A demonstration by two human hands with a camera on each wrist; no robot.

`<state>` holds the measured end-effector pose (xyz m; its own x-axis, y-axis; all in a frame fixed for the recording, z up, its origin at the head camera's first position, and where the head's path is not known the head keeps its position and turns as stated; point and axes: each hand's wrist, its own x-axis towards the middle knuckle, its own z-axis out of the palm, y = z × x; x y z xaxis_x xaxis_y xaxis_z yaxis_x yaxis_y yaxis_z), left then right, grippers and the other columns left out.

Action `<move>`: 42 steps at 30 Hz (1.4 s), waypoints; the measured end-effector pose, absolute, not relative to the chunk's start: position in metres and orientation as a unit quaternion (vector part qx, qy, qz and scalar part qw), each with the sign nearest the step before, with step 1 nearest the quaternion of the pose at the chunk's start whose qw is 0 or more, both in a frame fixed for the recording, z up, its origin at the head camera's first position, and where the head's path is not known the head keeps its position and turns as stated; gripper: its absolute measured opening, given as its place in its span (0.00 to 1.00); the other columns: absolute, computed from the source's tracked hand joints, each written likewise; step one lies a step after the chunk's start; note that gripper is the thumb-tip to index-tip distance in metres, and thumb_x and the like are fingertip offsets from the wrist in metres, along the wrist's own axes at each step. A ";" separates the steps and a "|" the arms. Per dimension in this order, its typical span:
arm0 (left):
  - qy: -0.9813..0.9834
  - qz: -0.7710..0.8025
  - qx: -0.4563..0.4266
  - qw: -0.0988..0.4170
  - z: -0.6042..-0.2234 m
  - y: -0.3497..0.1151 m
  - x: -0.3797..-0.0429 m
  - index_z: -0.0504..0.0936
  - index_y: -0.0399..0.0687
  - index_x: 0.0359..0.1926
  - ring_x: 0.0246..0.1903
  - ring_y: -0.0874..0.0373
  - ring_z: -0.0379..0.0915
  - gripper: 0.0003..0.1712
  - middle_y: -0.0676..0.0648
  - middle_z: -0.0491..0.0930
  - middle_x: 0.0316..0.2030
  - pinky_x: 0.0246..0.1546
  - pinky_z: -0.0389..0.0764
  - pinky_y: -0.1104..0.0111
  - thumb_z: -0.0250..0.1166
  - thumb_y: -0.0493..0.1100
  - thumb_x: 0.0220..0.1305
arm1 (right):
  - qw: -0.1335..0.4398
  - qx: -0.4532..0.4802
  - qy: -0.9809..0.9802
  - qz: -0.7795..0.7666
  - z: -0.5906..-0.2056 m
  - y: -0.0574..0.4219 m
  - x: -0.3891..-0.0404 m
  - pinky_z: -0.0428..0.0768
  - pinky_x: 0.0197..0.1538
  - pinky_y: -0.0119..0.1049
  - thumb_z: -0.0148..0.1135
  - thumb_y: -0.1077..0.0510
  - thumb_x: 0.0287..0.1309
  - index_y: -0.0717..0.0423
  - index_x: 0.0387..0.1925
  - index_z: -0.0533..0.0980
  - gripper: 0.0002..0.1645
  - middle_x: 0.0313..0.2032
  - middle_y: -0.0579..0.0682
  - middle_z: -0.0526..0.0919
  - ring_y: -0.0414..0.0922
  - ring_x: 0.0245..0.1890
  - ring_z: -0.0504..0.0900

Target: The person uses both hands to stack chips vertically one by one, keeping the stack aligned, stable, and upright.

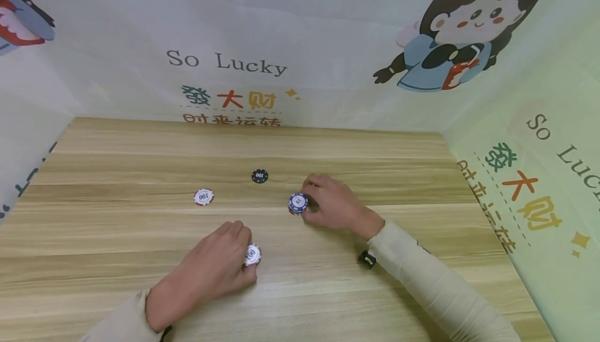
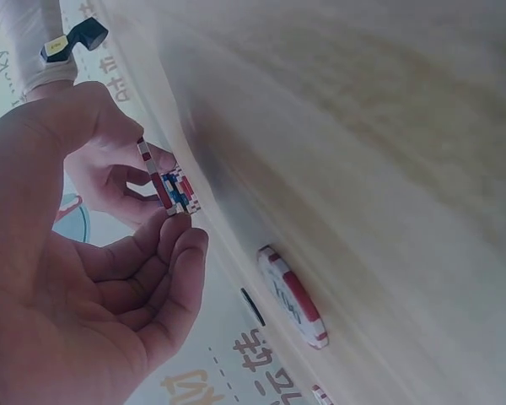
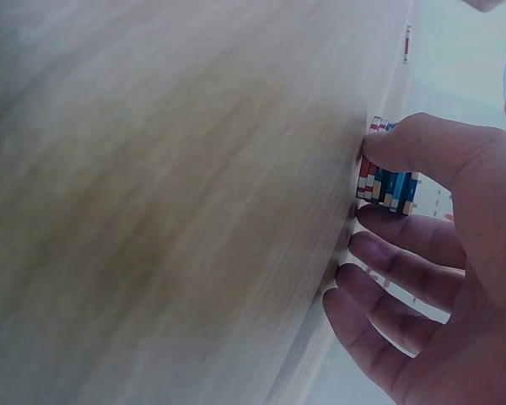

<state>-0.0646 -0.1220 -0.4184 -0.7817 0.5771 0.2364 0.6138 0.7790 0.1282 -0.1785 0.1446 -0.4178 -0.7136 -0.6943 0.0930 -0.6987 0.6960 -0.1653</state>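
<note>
My left hand (image 1: 211,264) pinches a white-and-red poker chip (image 1: 253,254), marked 100, between thumb and fingers. The left wrist view has that held chip (image 2: 154,173) edge-on, raised off the table. Farther right and forward, my right hand (image 1: 337,204) grips a short stack of poker chips (image 1: 297,203) at its side, a blue chip marked 10 on top. Blue, red and white edges show in the stack (image 3: 388,184) in the right wrist view, with thumb and index finger about it. Another white-and-red chip (image 2: 293,295) lies flat near my left hand.
Beyond my left hand, a white-and-red chip (image 1: 203,197) and a black chip (image 1: 260,176) lie on the wooden table (image 1: 117,175). Printed cloth walls (image 1: 328,92) rise at the back and sides. A small black device (image 1: 367,259) hangs at my right wrist.
</note>
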 end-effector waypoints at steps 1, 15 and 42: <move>-0.938 -0.099 -0.318 0.093 -0.418 -0.121 -0.066 0.72 0.42 0.27 0.24 0.59 0.60 0.16 0.52 0.64 0.23 0.25 0.69 0.68 0.65 0.48 0.45 | 0.012 0.378 -0.921 0.094 -0.418 0.145 -0.178 0.78 0.44 0.39 0.66 0.46 0.53 0.50 0.46 0.81 0.20 0.45 0.44 0.77 0.44 0.45 0.75; -0.935 -0.107 -0.326 0.095 -0.416 -0.112 -0.079 0.71 0.43 0.26 0.24 0.58 0.60 0.15 0.51 0.64 0.23 0.25 0.68 0.67 0.64 0.48 0.44 | 0.008 0.374 -0.923 0.093 -0.418 0.144 -0.179 0.78 0.45 0.39 0.66 0.46 0.53 0.50 0.46 0.81 0.20 0.45 0.43 0.77 0.44 0.46 0.75; -0.933 -0.115 -0.331 0.081 -0.420 -0.103 -0.100 0.72 0.42 0.26 0.24 0.58 0.61 0.16 0.51 0.65 0.23 0.25 0.69 0.67 0.65 0.49 0.45 | 0.014 0.372 -0.923 0.097 -0.420 0.144 -0.179 0.78 0.48 0.40 0.67 0.46 0.52 0.50 0.46 0.81 0.20 0.47 0.44 0.78 0.45 0.48 0.75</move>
